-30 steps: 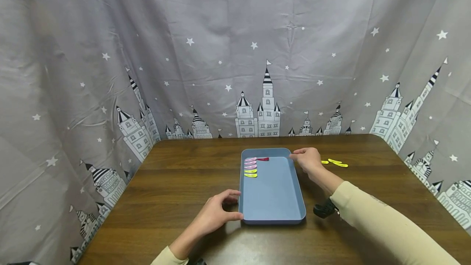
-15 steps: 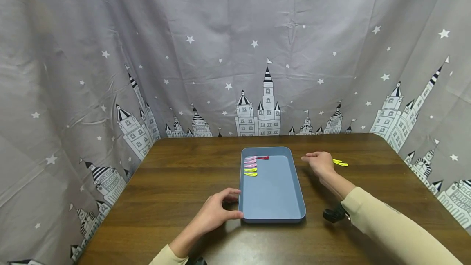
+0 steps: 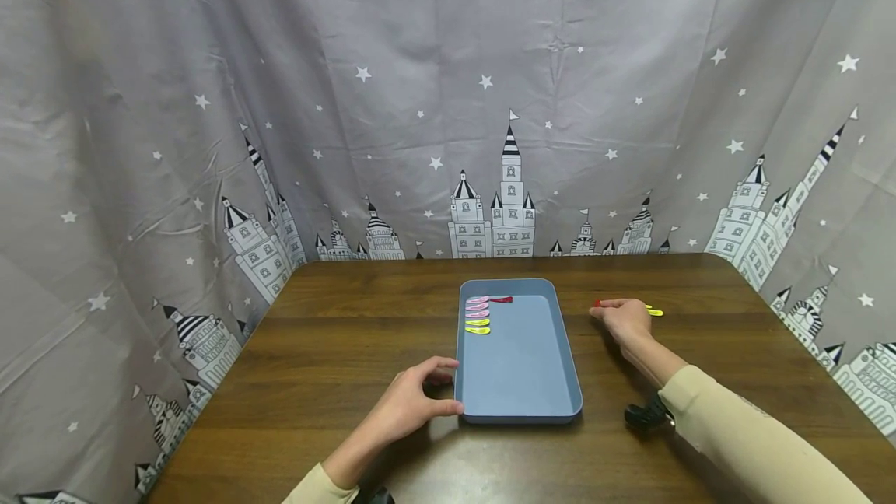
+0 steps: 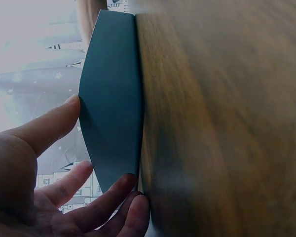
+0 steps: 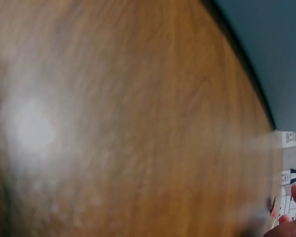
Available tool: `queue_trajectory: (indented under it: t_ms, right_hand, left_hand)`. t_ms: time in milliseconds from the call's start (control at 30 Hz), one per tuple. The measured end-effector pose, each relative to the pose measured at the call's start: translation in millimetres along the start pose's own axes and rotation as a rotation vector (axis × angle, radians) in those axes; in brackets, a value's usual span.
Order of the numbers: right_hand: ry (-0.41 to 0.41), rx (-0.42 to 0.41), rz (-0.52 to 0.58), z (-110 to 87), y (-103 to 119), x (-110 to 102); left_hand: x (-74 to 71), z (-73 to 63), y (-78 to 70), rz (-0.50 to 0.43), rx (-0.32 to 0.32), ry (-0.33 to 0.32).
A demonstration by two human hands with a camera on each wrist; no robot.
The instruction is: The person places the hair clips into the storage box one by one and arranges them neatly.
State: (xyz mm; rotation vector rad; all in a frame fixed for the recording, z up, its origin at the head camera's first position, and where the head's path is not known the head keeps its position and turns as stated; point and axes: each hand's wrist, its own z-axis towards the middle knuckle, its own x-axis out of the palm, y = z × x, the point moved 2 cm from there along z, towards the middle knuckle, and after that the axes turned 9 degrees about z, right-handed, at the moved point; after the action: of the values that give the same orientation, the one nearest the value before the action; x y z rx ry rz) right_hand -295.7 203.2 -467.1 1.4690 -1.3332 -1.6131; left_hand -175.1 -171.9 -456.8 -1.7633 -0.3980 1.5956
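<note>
On the brown table lies a shallow blue-grey tray (image 3: 519, 372). Along its left side, pink snap hair clips (image 3: 477, 306) and yellow hair clips (image 3: 477, 327) form a column. A dark red hair clip (image 3: 501, 299) lies beside the top pink one. My left hand (image 3: 413, 403) rests against the tray's left wall; in the left wrist view its thumb (image 4: 54, 126) touches the rim and the fingers spread along the outer wall. My right hand (image 3: 626, 321) is right of the tray, with a small red piece (image 3: 598, 303) at its fingertips. Whether they pinch it is hidden.
Yellow hair clips (image 3: 654, 312) lie on the table (image 3: 350, 317) just beyond the right hand, partly covered by it. A grey curtain (image 3: 392, 99) with stars and castles hangs behind the table's back edge.
My right hand has moved right, from the tray's right rim to the loose clips. The red piece now shows at its fingertips. The left hand and the tray have stayed put.
</note>
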Motion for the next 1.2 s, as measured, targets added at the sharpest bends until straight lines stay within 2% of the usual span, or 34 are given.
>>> queue_trajectory:
  t_ms: [133, 300, 500, 600, 800, 900, 1200]
  right_hand:
    - [-0.009, 0.018, -0.009, 3.2, -7, -1]
    - [-0.012, 0.002, -0.023, 5.9, -10, -2]
    - [0.016, 0.008, -0.042, 11.0, -11, -1]
    - [0.036, -0.016, -0.048, 11.5, -10, -1]
    - [0.063, -0.029, 0.002, 13.4, -12, 0]
    - [0.066, -0.027, 0.018, 13.9, -14, -2]
    - [0.041, -0.066, -0.037, 12.7, -17, -3]
  left_hand:
    - [0.3, 0.1, 0.1, -0.004, 0.001, 0.004]
    - [0.2, 0.1, 0.1, -0.004, 0.001, 0.006]
    - [0.0, 0.5, 0.4, -0.004, -0.005, 0.008]
    - [0.0, 0.7, 0.4, -0.008, -0.005, 0.005]
    - [0.7, 0.4, -0.3, -0.012, -0.002, -0.006]
    - [0.7, 0.4, -0.6, -0.011, -0.003, -0.004]
    - [0.0, -0.3, -1.0, 0.003, -0.005, 0.000]
